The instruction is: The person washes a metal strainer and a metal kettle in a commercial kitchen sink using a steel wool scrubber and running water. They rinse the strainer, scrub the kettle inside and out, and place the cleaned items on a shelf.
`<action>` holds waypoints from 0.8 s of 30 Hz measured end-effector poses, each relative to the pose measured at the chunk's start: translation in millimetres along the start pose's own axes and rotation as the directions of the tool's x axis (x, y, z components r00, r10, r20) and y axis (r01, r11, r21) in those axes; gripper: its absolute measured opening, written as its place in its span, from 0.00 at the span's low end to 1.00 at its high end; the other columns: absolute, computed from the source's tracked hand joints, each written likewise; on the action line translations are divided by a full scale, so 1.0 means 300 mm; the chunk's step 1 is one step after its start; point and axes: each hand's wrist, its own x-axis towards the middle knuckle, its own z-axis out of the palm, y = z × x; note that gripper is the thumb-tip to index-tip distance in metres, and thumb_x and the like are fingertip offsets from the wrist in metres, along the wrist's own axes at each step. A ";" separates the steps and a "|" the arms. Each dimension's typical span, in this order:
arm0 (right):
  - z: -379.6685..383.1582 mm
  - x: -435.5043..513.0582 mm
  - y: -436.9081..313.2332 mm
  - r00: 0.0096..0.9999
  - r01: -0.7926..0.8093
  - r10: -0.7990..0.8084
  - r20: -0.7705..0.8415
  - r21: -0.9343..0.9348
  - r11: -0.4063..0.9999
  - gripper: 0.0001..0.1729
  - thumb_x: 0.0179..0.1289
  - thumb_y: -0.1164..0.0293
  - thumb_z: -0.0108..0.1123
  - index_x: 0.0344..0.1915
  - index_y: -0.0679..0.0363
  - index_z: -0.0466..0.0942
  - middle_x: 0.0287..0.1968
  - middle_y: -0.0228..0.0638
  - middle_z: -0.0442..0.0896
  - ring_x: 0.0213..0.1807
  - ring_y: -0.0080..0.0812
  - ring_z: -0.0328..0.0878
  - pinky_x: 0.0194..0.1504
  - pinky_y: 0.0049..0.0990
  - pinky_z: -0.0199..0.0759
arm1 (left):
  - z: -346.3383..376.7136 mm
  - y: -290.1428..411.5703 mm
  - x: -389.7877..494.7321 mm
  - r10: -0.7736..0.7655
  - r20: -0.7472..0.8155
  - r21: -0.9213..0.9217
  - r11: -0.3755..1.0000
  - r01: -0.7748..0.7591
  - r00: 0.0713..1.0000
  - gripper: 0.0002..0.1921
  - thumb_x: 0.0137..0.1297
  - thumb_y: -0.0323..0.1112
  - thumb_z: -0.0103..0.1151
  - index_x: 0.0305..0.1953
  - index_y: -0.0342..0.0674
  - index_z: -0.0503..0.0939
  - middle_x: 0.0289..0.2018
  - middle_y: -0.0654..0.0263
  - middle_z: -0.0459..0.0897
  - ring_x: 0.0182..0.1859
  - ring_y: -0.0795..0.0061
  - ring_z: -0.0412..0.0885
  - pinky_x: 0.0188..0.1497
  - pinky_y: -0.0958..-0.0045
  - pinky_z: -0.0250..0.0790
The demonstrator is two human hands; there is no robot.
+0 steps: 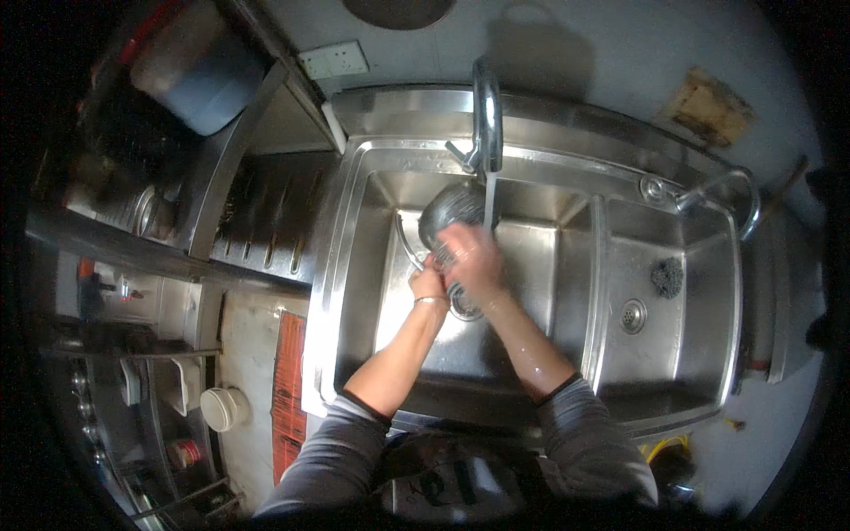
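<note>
Over the larger basin [518, 372] of a stainless steel double sink, both my hands are close together. My left hand [428, 282], with a thin band at its wrist, is closed at the end of a curved metal strip [407, 242] that looks like a handle. Just beyond lies a rounded dark metal vessel [451, 209], wet and partly covered by my fingers. Motion blurs my right hand [473, 259], which is against the vessel's near side; its grip is unclear. Water [490, 199] runs from the chrome faucet [488, 113] beside the vessel.
A steel-wool scourer [667, 277] lies in the smaller right basin near its drain [632, 316]. A second curved spout [724, 189] is at the far right. Slotted metal racking [265, 226] adjoins the sink's left side. A lidded white tub [222, 408] is lower left.
</note>
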 end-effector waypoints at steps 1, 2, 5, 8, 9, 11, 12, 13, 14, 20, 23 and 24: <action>-0.059 0.031 -0.021 0.981 0.111 -0.147 -0.130 -0.251 0.962 0.18 0.40 0.71 0.61 0.37 0.53 0.73 0.42 0.33 0.72 0.42 0.36 0.68 0.43 0.30 0.64 | 0.022 0.013 -0.024 -0.029 -0.001 0.021 0.999 0.029 1.000 0.09 0.59 0.27 0.39 0.37 0.30 0.70 0.30 0.57 0.75 0.29 0.67 0.76 0.30 0.71 0.73; -0.153 0.084 -0.094 0.952 -0.284 0.300 -0.063 0.187 0.940 0.17 0.42 0.67 0.63 0.36 0.54 0.72 0.41 0.33 0.71 0.42 0.37 0.68 0.43 0.30 0.63 | -0.011 0.020 -0.012 -0.044 -0.018 0.036 0.998 0.044 0.999 0.09 0.59 0.27 0.39 0.37 0.30 0.70 0.29 0.58 0.75 0.28 0.67 0.76 0.29 0.70 0.74; -0.120 0.102 -0.011 0.938 -0.325 0.325 -0.119 0.015 0.945 0.15 0.41 0.65 0.63 0.32 0.56 0.72 0.34 0.36 0.74 0.41 0.37 0.70 0.42 0.30 0.64 | -0.016 0.008 -0.035 -0.115 -0.004 0.070 0.991 0.115 0.993 0.11 0.55 0.21 0.37 0.38 0.28 0.68 0.29 0.56 0.74 0.26 0.69 0.76 0.25 0.73 0.73; -0.001 -0.002 -0.035 0.875 0.484 -0.484 0.026 -0.073 0.872 0.20 0.35 0.69 0.58 0.35 0.56 0.74 0.37 0.33 0.75 0.39 0.34 0.70 0.42 0.29 0.66 | -0.070 -0.043 -0.002 -0.089 0.035 0.029 0.996 0.088 0.995 0.10 0.54 0.19 0.37 0.36 0.27 0.68 0.27 0.59 0.74 0.25 0.72 0.75 0.23 0.76 0.71; -0.010 0.004 -0.037 0.896 0.442 -0.444 -0.006 -0.084 0.893 0.19 0.35 0.69 0.59 0.35 0.56 0.75 0.36 0.32 0.75 0.39 0.33 0.70 0.42 0.29 0.66 | -0.067 -0.023 -0.027 -0.055 0.015 0.078 0.996 0.053 0.998 0.09 0.54 0.19 0.36 0.35 0.27 0.69 0.27 0.59 0.74 0.25 0.72 0.74 0.23 0.77 0.71; -0.043 0.066 -0.036 0.928 0.358 -0.365 -0.077 -0.093 0.929 0.18 0.36 0.70 0.59 0.34 0.57 0.75 0.35 0.32 0.75 0.39 0.32 0.70 0.41 0.29 0.66 | -0.086 -0.005 -0.026 -0.104 0.023 0.079 0.992 0.102 0.994 0.09 0.54 0.19 0.36 0.37 0.28 0.66 0.30 0.55 0.74 0.28 0.69 0.76 0.27 0.75 0.73; -0.094 0.114 -0.045 0.998 -0.024 0.028 -0.054 0.064 0.998 0.18 0.39 0.69 0.59 0.35 0.58 0.74 0.33 0.34 0.75 0.37 0.33 0.71 0.40 0.29 0.67 | -0.102 0.008 -0.051 -0.151 0.023 0.075 0.986 0.149 0.988 0.10 0.54 0.19 0.36 0.38 0.28 0.64 0.31 0.54 0.73 0.29 0.68 0.76 0.28 0.74 0.73; -0.142 0.162 0.007 0.978 -0.211 0.203 0.055 0.267 0.940 0.17 0.41 0.66 0.61 0.35 0.59 0.74 0.32 0.38 0.75 0.34 0.37 0.73 0.39 0.29 0.67 | -0.126 0.021 -0.076 -0.193 0.021 0.069 0.979 0.191 0.981 0.10 0.54 0.19 0.35 0.39 0.27 0.63 0.32 0.53 0.73 0.30 0.68 0.76 0.29 0.74 0.74; -0.099 0.172 0.180 0.966 -0.122 0.159 -0.204 0.184 0.975 0.16 0.42 0.65 0.61 0.33 0.60 0.73 0.31 0.41 0.75 0.31 0.38 0.73 0.37 0.31 0.67 | -0.131 0.009 -0.074 -0.228 0.035 0.118 0.968 0.223 0.973 0.12 0.55 0.19 0.31 0.40 0.29 0.64 0.37 0.53 0.72 0.39 0.62 0.75 0.41 0.65 0.72; -0.010 -0.045 -0.085 0.883 0.469 -0.469 -0.018 0.085 0.879 0.21 0.39 0.69 0.58 0.39 0.57 0.73 0.38 0.32 0.74 0.43 0.34 0.68 0.44 0.27 0.64 | -0.105 -0.003 -0.057 -0.422 0.081 -0.006 0.906 0.424 0.903 0.07 0.59 0.24 0.36 0.35 0.31 0.67 0.36 0.55 0.73 0.40 0.65 0.72 0.43 0.65 0.69; -0.017 -0.009 -0.129 0.957 0.285 -0.279 0.074 -0.100 0.953 0.22 0.37 0.69 0.57 0.40 0.54 0.73 0.42 0.28 0.74 0.45 0.32 0.67 0.45 0.25 0.64 | -0.064 0.044 -0.127 -0.337 0.182 0.091 0.941 0.325 0.924 0.09 0.59 0.24 0.36 0.38 0.30 0.67 0.34 0.56 0.73 0.36 0.67 0.73 0.40 0.67 0.71; -0.027 0.031 -0.104 0.963 0.253 -0.253 -0.095 -0.010 0.967 0.21 0.38 0.69 0.57 0.39 0.54 0.73 0.42 0.27 0.73 0.43 0.32 0.68 0.44 0.26 0.65 | -0.108 0.031 -0.088 -0.409 0.105 0.075 0.912 0.403 0.906 0.09 0.59 0.24 0.36 0.38 0.29 0.67 0.34 0.55 0.73 0.35 0.68 0.74 0.39 0.69 0.72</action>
